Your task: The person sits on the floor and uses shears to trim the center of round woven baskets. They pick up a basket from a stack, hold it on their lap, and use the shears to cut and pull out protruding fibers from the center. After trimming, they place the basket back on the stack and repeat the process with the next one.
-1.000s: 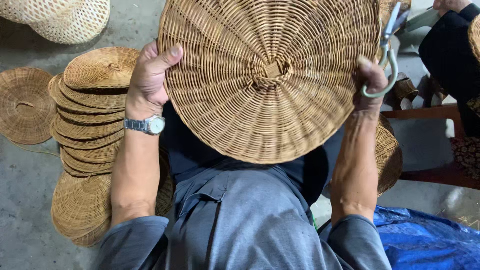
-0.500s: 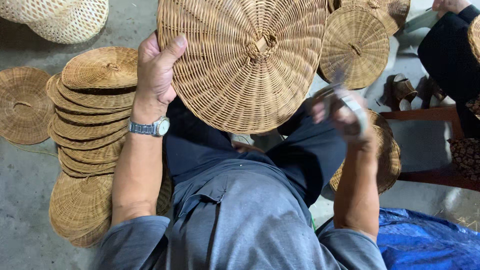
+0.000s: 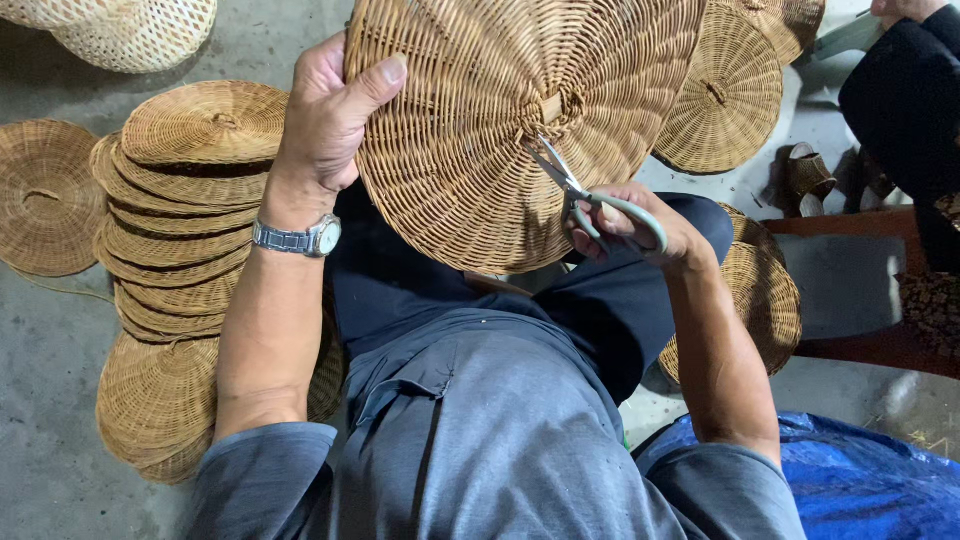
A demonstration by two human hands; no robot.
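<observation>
Presently: left hand (image 3: 325,115), forearm raised, thumb over the rim, grasping a round woven rattan tray (image 3: 510,120) held up above the lap. Right hand (image 3: 635,225), elbow bent, clenched through grey-handled scissors (image 3: 590,200), blades pointing at the tray's centre knot. Stacked woven trays (image 3: 185,210) on floor, left.

Soft, even, diffuse light from above; no hard-edged shadows and no glare. Exposure moderate: the concrete floor (image 3: 50,330) reads mid-grey, and the woven disc (image 3: 480,110) shows crisp weave detail. Shading gathers under the disc on the dark trousers (image 3: 600,310) and between the layers of the stack (image 3: 175,200). The scissors (image 3: 590,200) are sharp, without motion blur. Mild wide-angle stretching appears toward the corners; the dark sleeve (image 3: 900,90) at upper right loses detail.
</observation>
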